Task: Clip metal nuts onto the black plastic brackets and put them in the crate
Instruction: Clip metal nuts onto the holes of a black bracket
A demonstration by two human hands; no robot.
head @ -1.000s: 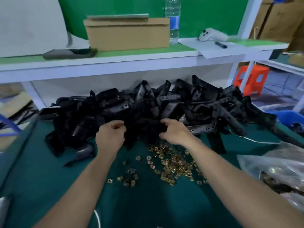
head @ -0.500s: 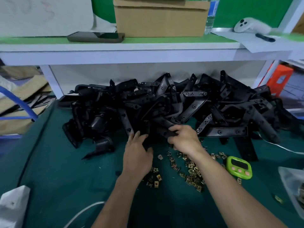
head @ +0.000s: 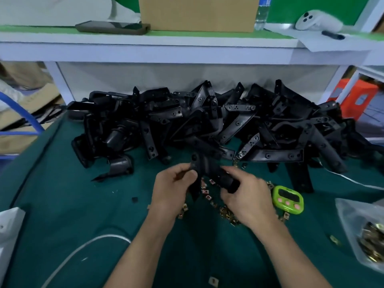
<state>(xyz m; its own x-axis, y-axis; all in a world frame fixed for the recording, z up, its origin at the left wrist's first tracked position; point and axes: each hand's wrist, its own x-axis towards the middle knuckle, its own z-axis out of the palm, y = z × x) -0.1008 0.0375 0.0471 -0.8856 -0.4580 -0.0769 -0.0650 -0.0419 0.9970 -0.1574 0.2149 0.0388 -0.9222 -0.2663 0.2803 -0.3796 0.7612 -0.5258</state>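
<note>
While beside loose nuts [head: 227, 214], green timer [head: 288, 201].

The green table [head: 62, 204] carries a big heap of black brackets [head: 207, 121] along its far side. Nearer lie loose brass nuts [head: 226, 213], with a green timer [head: 287, 199] just right of them, a clear bag [head: 353, 215] of more nuts at the right edge, and a white cable [head: 83, 248] curving across the near left. On the white shelf [head: 187, 50] behind sit a phone [head: 112, 27], a cardboard box [head: 197, 13], a bottle [head: 261, 15], and a sheet of paper [head: 332, 45] bearing a white controller [head: 315, 20] and a pen [head: 332, 35].
</note>
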